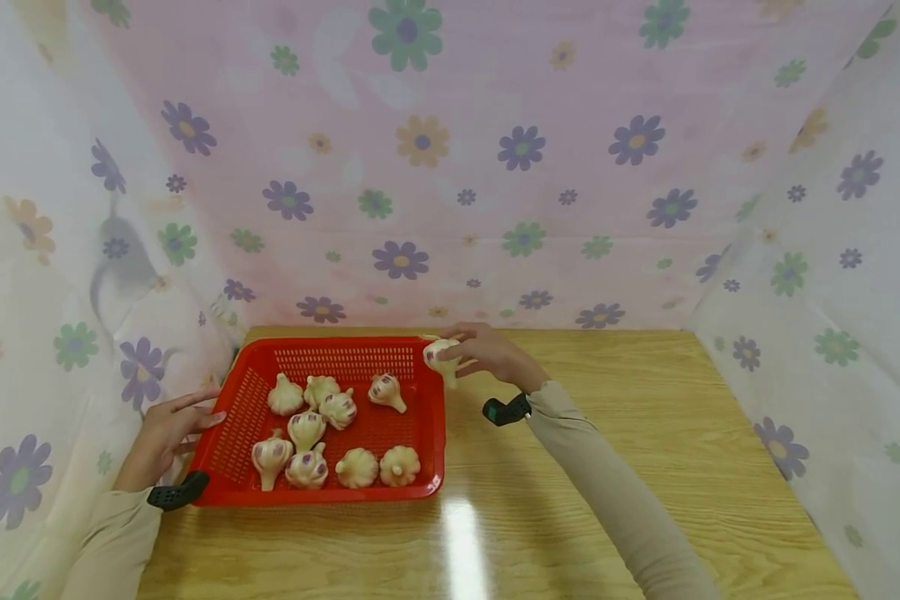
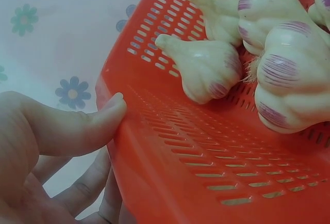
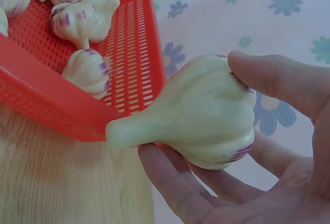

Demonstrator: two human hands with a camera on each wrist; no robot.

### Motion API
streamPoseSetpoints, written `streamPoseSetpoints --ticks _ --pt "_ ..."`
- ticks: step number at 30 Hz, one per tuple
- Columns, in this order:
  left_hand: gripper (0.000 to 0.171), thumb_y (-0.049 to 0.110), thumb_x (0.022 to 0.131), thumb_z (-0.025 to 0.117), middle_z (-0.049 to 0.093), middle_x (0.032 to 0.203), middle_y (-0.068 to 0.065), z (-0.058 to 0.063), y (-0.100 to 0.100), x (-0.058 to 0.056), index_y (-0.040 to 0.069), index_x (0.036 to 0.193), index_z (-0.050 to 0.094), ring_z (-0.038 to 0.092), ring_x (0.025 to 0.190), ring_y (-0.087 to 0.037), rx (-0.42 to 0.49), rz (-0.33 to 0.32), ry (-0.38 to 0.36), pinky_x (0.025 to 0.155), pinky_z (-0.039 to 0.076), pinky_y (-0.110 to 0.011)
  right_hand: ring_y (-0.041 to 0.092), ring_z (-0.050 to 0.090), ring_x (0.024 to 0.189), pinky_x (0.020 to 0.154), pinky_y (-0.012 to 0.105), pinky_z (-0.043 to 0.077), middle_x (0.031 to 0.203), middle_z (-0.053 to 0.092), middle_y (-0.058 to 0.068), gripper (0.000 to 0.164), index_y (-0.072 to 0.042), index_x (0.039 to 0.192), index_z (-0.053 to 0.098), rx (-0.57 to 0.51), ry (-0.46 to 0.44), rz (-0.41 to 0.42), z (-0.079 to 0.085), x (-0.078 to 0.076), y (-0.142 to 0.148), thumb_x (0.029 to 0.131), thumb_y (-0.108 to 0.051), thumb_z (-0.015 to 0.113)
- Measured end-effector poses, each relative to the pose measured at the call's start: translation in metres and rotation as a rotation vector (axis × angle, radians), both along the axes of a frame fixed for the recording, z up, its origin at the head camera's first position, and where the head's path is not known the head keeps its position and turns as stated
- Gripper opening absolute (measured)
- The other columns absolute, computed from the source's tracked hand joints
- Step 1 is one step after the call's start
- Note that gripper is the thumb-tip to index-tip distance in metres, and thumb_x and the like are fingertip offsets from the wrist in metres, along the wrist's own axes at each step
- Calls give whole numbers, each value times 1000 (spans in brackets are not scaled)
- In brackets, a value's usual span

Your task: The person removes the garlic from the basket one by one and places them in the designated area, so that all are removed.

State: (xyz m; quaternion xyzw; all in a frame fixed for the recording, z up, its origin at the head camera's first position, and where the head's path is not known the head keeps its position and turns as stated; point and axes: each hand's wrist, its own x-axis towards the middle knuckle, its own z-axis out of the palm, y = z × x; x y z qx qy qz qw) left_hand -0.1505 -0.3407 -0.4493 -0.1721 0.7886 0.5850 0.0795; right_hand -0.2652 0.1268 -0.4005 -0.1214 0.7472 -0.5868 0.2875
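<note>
A red plastic basket with slotted walls stands on the table, several garlic bulbs lying inside it. At its left side my left hand grips the rim, the thumb on top and the other fingers outside below. My right hand holds one garlic bulb over the basket's far right corner, between the thumb and the fingers beneath. That bulb is cream white with purple streaks, and in the right wrist view its stem points left toward the basket.
The wooden table extends to the right of the basket. A flower-printed cloth hangs behind and on both sides, close by the left hand. A black device is strapped at the right wrist, another at the left.
</note>
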Motion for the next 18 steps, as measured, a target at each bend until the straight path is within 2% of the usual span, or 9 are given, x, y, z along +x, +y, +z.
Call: streamPoseSetpoints --ticks 2,10,18 --pt "65 28 85 71 68 79 10 0 0 1 4 140 46 65 71 -12 3 -4 3 66 56 -33 34 58 105 87 45 51 139 39 14 56 -4 136 47 6 -11 -11 -3 -2 2 87 -19 69" --pt "75 31 87 69 68 80 12 0 -2 -1 -3 143 34 65 73 -11 -21 -20 -3 69 56 -33 40 56 106 92 51 46 135 45 15 57 -5 138 45 34 -22 -39 -11 -7 15 88 -20 68" --pt "72 29 87 68 68 81 12 -1 -1 1 -3 143 35 65 73 -12 -8 -21 7 68 56 -33 42 55 92 92 52 46 124 52 16 55 -5 136 46 48 -56 -73 -20 -9 25 88 -20 68"
